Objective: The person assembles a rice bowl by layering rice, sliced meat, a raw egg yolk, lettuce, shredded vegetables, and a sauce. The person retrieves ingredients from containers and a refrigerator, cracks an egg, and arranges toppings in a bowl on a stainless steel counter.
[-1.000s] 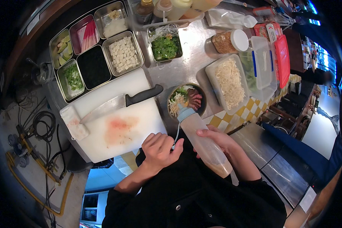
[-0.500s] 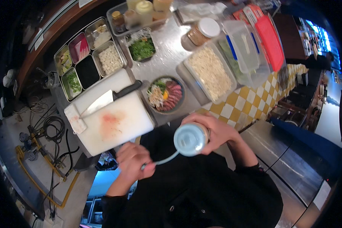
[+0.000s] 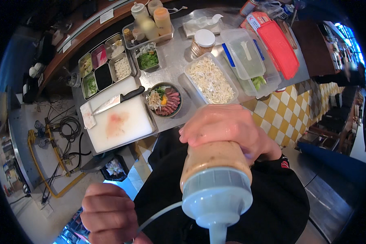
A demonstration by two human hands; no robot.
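Close to the camera, my right hand [image 3: 227, 126] is closed around a squeeze bottle [image 3: 209, 156] of pale orange-brown sauce. Its light blue screw cap [image 3: 217, 191] and nozzle [image 3: 218, 234] point toward the lower edge of the view. A thin blue strap [image 3: 160, 213] runs from the cap to my left hand [image 3: 107, 211], which is curled in a fist on it; the strap's far end is hidden. Beyond the bottle, on the steel counter, stands a dark bowl [image 3: 181, 106] with sliced pink meat [image 3: 173, 103], an egg yolk [image 3: 164, 100], sprouts and greens.
A knife [image 3: 110, 103] and a folded cloth [image 3: 87, 114] lie on the white cutting board [image 3: 134, 124]. Around the bowl stand metal topping trays [image 3: 85, 88], a tub of bean sprouts [image 3: 211, 79], a white-lidded jar [image 3: 203, 42], a clear box with blue clips [image 3: 272, 83] and a red lid [image 3: 278, 49].
The bottle has come up much closer to the camera and tipped, so its nozzle now points to the lower edge. Both hands have risen nearer, the left one still on the strap.
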